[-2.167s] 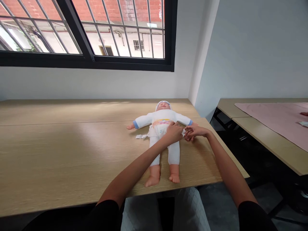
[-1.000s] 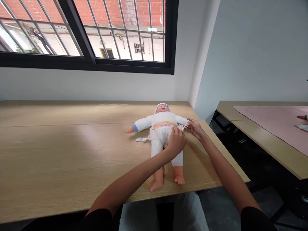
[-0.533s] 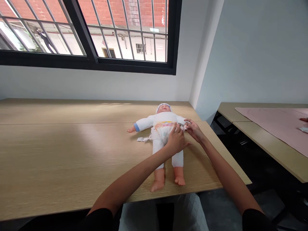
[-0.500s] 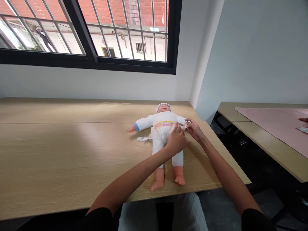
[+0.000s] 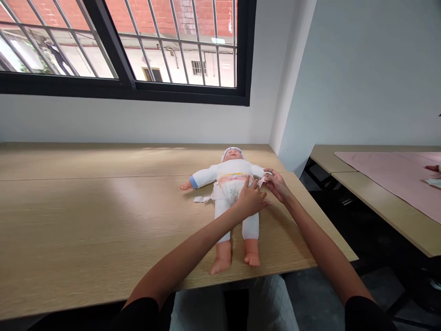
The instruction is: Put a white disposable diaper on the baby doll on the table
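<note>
Lower on the doll (image 5: 235, 166) goes the left hand (image 5: 251, 200), baring more of the printed diaper (image 5: 230, 184) than two seconds ago, while the right hand (image 5: 275, 185) now covers the doll's hand on that side. And look at those fingertips: the right hand pinches a white side tab (image 5: 262, 181), drawn out just beside the doll's hip. Across the doll's front, the left hand rests with bent, parted fingers on the diaper; whether they grip its edge, I cannot tell. Out from the doll's other hip, a second tab (image 5: 200, 199) lies unheld. Face up on the wooden table (image 5: 103, 220), the doll stretches its bare feet toward the person. Well to the right of the doll, a pink cloth (image 5: 389, 170) covers part of another table (image 5: 379, 195), and someone else's hand (image 5: 432, 168) shows at its far side.
</note>
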Demonstrator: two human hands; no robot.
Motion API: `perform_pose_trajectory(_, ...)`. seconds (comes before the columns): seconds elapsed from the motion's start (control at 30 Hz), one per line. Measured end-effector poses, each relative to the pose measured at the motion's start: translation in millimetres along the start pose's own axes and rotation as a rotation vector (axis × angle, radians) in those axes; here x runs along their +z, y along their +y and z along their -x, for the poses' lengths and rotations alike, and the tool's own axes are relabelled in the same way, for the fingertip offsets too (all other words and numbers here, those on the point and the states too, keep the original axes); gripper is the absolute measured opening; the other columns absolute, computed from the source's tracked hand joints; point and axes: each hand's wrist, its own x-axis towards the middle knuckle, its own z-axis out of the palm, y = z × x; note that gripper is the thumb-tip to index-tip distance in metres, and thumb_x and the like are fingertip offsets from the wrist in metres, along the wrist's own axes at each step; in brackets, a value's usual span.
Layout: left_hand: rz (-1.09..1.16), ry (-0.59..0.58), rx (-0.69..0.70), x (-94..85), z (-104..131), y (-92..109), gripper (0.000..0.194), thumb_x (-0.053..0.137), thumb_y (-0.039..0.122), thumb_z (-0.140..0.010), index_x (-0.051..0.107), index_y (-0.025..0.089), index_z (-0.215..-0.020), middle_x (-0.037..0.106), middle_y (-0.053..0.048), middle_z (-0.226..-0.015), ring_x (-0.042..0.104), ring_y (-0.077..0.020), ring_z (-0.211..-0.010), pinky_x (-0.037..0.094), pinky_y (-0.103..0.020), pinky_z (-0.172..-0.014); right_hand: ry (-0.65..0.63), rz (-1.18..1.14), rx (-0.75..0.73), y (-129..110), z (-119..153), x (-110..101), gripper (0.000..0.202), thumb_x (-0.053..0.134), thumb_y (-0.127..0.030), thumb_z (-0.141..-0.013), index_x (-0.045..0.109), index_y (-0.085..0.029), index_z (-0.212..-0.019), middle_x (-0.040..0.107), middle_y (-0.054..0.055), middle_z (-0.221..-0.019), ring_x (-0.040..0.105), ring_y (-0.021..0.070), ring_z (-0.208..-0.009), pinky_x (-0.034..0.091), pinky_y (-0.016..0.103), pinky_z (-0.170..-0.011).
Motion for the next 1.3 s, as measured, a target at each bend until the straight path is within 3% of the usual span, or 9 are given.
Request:
perform_pose_trajectory(0.2,-0.033,0.026,-0.122,-20.2,3,15,0.024,0.055,0.028,-0.091,0.067,0.012,-0.104,0.066,-0.019,-0.11,0.056,-0.0347,-0.116,0.036,-0.056,-0.104,0.041,0.05,-0.036,-2,0,2,0.039,0.079,-0.024,-0.061,0.056,-0.023,-0.092,0.058,-0.007,-0.069,0.058,0.0095,-0.067,0.051,0.025,-0.076)
perform_pose_trajectory(0.37,-0.075,-0.055,-0.134,-13.5,3,21,0.025,0.043,0.008,-0.092,0.066,0.012,-0.101,0.065,-0.021,-0.112,0.056,-0.0356,-0.118,0.041,-0.055,-0.095,0.087,0.079,-0.017,1,-1,2,0.042,0.081,-0.027,-0.058,0.057,-0.021,-0.091,0.064,-0.004,-0.073,0.061,0.0106,-0.068,0.053,0.026,-0.074)
perform_pose_trajectory(0.57,-0.115,-0.044,-0.082,-7.7,2,25,0.026,0.04,0.006,-0.091,0.064,0.013,-0.1,0.067,-0.015,-0.1,0.061,-0.0348,-0.11,0.044,-0.053,-0.09,0.159,0.043,-0.07,3,-5,-2,0.042,0.084,-0.028,-0.054,0.055,-0.022,-0.084,0.062,-0.006,-0.068,0.062,0.0111,-0.069,0.054,0.028,-0.076)
perform_pose_trajectory(0.73,-0.101,-0.029,-0.052,0.6,-1,30,0.027,0.04,0.007,-0.093,0.066,0.012,-0.099,0.068,-0.014,-0.092,0.062,-0.0366,-0.11,0.043,-0.056,-0.092,0.099,0.17,-0.107,12,-4,1,0.04,0.083,-0.031,-0.058,0.056,-0.022,-0.085,0.062,-0.005,-0.073,0.061,0.0112,-0.073,0.053,0.027,-0.078)
perform_pose_trajectory(1.13,-0.14,-0.045,-0.08,14.5,0,41,0.03,0.044,0.003,-0.089,0.069,0.003,-0.106,0.068,-0.023,-0.096,0.064,-0.0401,-0.104,0.043,-0.058,-0.091,0.039,0.376,-0.208,26,-7,16,0.032,0.08,-0.038,-0.064,0.056,-0.021,-0.076,0.062,-0.001,-0.073,0.063,0.0146,-0.073,0.053,0.028,-0.072)
perform_pose_trajectory(1.3,-0.126,-0.084,-0.106,11.8,1,43,0.03,0.045,0.004,-0.09,0.07,0.002,-0.106,0.069,-0.024,-0.096,0.063,-0.0402,-0.107,0.043,-0.057,-0.093,0.001,0.378,-0.166,26,-2,18,0.031,0.077,-0.041,-0.07,0.062,-0.022,-0.089,0.068,0.002,-0.081,0.067,0.017,-0.081,0.054,0.031,-0.078)
